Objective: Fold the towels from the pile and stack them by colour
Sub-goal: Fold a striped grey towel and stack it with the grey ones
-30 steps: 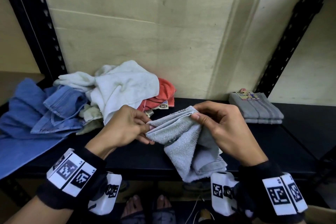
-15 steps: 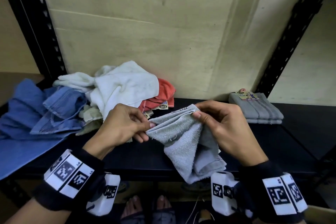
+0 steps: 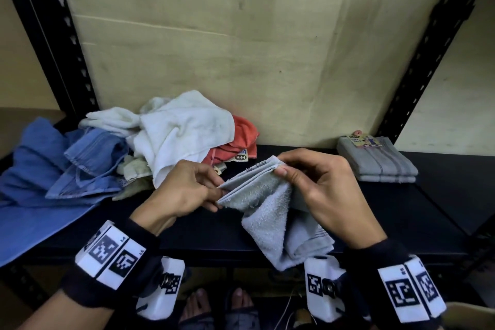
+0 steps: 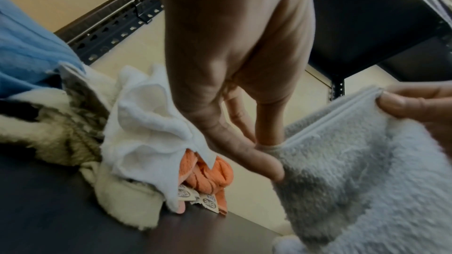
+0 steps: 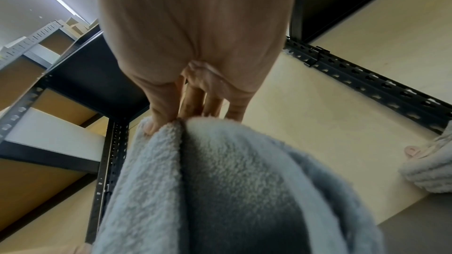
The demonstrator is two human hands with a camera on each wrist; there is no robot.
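A grey towel (image 3: 270,211) hangs in the air over the front of the black shelf (image 3: 401,211), folded into layers along its top edge. My left hand (image 3: 187,187) pinches its left corner between thumb and fingers. My right hand (image 3: 318,185) pinches the right corner, thumb on the near side. In the left wrist view the grey towel (image 4: 354,171) fills the right and my left hand (image 4: 266,159) grips its hem. The right wrist view has the grey towel (image 5: 220,190) draped below my right hand (image 5: 176,121). A pile of unfolded towels (image 3: 176,131), white, orange and blue, lies at the back left.
A stack of folded grey towels (image 3: 375,163) with a paper label sits at the back right of the shelf. A blue towel (image 3: 34,195) spills over the left edge. Black slotted uprights (image 3: 48,40) frame both sides; a beige back panel stands behind.
Both hands have lifted the grey towel a little and drawn its top edge straighter; the hanging part has swung slightly under the right hand.
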